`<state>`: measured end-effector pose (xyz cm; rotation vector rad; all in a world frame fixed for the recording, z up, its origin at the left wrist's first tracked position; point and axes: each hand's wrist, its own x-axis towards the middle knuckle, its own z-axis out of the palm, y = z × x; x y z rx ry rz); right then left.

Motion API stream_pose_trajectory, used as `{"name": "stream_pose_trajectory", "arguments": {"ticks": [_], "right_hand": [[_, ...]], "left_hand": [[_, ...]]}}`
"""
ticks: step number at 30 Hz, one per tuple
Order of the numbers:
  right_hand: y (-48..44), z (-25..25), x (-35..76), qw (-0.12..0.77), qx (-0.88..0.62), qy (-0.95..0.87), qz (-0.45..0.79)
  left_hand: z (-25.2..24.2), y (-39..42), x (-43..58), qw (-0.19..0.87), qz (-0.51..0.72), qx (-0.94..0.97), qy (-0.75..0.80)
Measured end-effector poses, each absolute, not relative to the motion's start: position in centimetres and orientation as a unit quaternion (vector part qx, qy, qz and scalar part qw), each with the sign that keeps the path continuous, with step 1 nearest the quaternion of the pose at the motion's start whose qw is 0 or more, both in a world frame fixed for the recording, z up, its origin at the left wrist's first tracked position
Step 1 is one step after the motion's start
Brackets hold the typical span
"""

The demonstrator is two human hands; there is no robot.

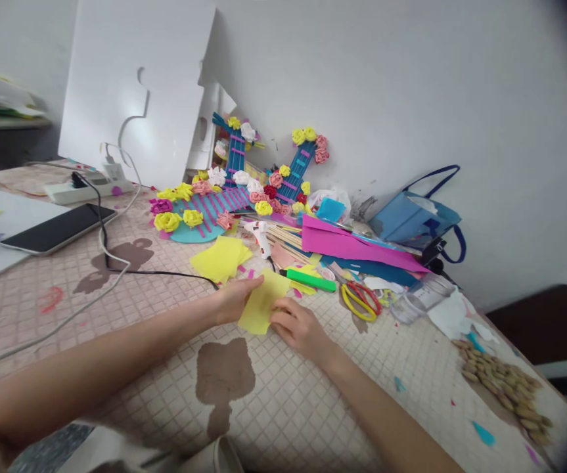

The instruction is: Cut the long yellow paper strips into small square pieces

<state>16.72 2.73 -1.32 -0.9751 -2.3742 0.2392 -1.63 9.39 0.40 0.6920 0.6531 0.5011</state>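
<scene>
A yellow sheet of paper point(262, 303) is held up between my two hands, just above the table. My left hand point(236, 301) grips its left edge, thumb on the front. On the right side my right hand point(299, 325) pinches the lower edge, with its fingers curled. Just beyond lie a stack of yellow paper point(221, 257), a green highlighter point(311, 280) and a white glue gun point(259, 236). Scissors with yellow handles point(358, 303) and red-handled scissors point(369, 295) rest to the right of my hands.
Paper-flower crafts point(228, 190) lean at the back by the wall. A phone point(59, 228), power strip point(86, 187) and trailing cables point(159, 271) occupy the left. Magenta paper point(357, 245), a blue bag point(414, 217) and a heap of peanuts point(502, 387) are on the right.
</scene>
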Motion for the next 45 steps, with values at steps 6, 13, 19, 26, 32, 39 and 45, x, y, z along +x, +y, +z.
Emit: {"name": "stream_pose_trajectory", "arguments": {"ticks": [6,13,19,26,32,39,45], "right_hand": [[3.1,0.1,18.7,0.269,-0.386,-0.858,0.206],[3.0,-0.5,18.8,0.307,-0.394,-0.828,0.255],[2.4,-0.5,19.7,0.332,-0.41,-0.802,0.279],[2.1,-0.3,20.2,0.304,-0.381,-0.831,0.266],[1.9,-0.4,20.2,0.263,-0.371,-0.858,0.237],[2.1,0.0,20.5,0.27,-0.402,-0.82,0.305],[2.4,0.6,20.9,0.266,-0.39,-0.817,0.33]], "left_hand": [[1.2,10.4,-2.9,0.563,0.348,0.668,0.34],[2.5,8.1,-3.1,0.307,0.219,0.913,0.157],[0.8,7.1,-2.8,0.223,0.193,0.941,0.164],[-0.1,7.6,-2.7,0.209,0.2,0.947,0.14],[0.5,7.5,-2.8,0.235,0.199,0.942,0.135],[0.1,7.4,-2.8,0.242,0.191,0.942,0.135],[0.1,7.4,-2.7,0.246,0.196,0.939,0.138]]}}
